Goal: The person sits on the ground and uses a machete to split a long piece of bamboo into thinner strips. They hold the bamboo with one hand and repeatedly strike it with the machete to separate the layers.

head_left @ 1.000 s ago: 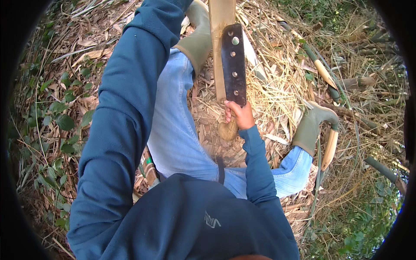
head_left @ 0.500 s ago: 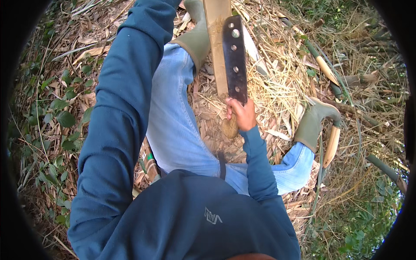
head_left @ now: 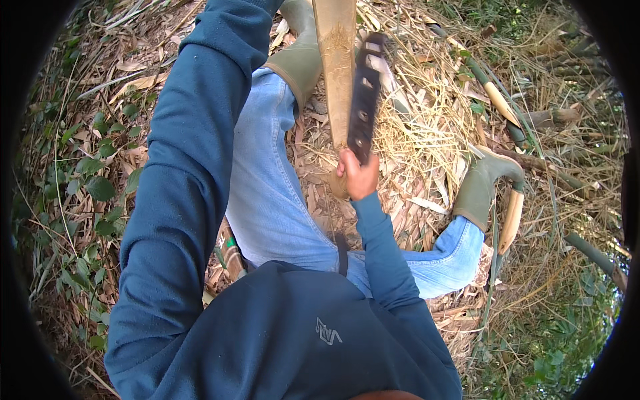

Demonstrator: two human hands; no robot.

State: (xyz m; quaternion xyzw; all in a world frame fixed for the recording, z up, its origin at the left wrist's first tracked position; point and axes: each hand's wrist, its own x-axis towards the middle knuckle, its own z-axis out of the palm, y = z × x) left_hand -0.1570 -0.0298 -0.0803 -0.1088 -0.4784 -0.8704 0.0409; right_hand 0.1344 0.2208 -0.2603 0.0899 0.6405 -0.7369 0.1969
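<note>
My right hand (head_left: pixel 359 175) is closed around the handle of a machete (head_left: pixel 365 100). Its dark blade has a row of several holes and is blurred by motion; the rounded wooden butt of the handle shows below my fist. Just left of the blade runs a long light-brown length of wood (head_left: pixel 335 60), with a roughened patch near the upper part. Its top passes out of the picture and its lower end is close to my fist. My left arm (head_left: pixel 187 147) reaches up past the upper edge, so the left hand is out of sight.
My legs in jeans (head_left: pixel 267 173) are spread, with green rubber boots (head_left: pixel 477 187) on either side. Straw shavings (head_left: pixel 427 143) and dry leaves cover the ground between them. Cut bamboo-like poles (head_left: pixel 490 90) lie at right; leafy plants (head_left: pixel 100 187) grow at left.
My right hand and the machete have shifted slightly left and toward the wood's lower end. The blade now leans with its tip to the right. The left arm and the wood look nearly unmoved.
</note>
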